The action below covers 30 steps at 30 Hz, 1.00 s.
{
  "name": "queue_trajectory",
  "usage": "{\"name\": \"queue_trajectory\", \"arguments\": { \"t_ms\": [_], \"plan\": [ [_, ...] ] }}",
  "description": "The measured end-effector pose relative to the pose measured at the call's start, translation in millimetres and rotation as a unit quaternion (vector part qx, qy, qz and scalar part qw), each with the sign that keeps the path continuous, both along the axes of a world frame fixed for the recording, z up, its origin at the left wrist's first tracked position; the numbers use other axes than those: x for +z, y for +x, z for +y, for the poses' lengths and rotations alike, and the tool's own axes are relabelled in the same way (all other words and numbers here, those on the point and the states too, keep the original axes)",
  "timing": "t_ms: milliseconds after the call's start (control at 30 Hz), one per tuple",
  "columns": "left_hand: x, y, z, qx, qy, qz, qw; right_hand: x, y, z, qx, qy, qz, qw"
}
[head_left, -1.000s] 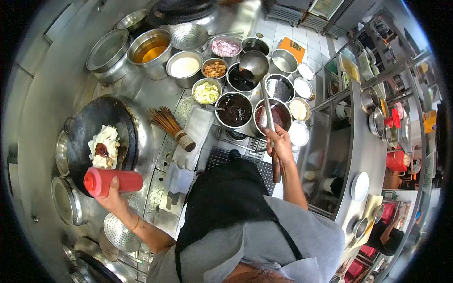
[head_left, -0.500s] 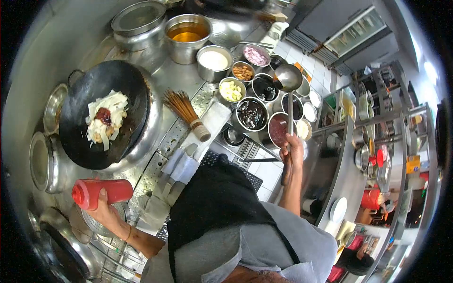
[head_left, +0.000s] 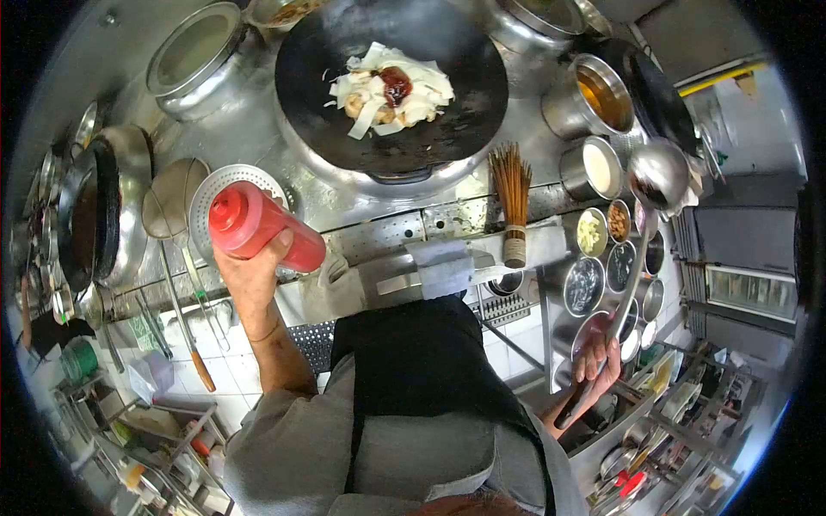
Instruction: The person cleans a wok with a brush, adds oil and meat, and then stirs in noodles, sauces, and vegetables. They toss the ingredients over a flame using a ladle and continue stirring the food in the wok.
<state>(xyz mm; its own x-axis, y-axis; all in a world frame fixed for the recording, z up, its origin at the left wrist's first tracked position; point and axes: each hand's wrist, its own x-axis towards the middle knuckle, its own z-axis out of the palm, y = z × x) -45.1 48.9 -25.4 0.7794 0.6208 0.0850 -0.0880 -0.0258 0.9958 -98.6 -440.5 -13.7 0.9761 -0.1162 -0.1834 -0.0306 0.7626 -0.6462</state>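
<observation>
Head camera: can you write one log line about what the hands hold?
left hand: holds red squeeze bottle | right hand: holds ladle by handle | wok: noodles, red sauce on top

Clenched left hand, clenched right hand

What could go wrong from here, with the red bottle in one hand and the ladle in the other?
1. The ladle, gripped far down its handle by the right hand, seems to carry dark sauce above the seasoning bowls; it could drip into them.
2. The red bottle lies tilted in the left hand over the strainer; it might dribble there, short of the wok.
</observation>
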Motion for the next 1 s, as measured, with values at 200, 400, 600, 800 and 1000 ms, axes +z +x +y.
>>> {"name": "queue_trajectory", "arguments": {
  "t_ms": [200, 400, 600, 800, 1000],
  "plan": [
    [3, -23, 9, 0.000, -0.013, 0.006, 1.000, -17, 84, 92, 0.186, -0.070, 0.075, 0.977],
    [7, -39, 17, 0.018, 0.006, 0.034, 0.999, -50, 167, 189, 0.271, -0.267, 0.095, 0.920],
    [30, -12, 33, 0.000, 0.124, 0.082, 0.989, -54, 163, 195, 0.177, -0.415, 0.023, 0.892],
    [73, 107, 31, -0.229, 0.503, 0.230, 0.801, -12, 130, 183, 0.254, -0.184, 0.104, 0.944],
    [57, 222, 13, -0.339, 0.722, 0.256, 0.545, -22, 120, 195, 0.304, -0.138, 0.139, 0.932]
  ]
}}
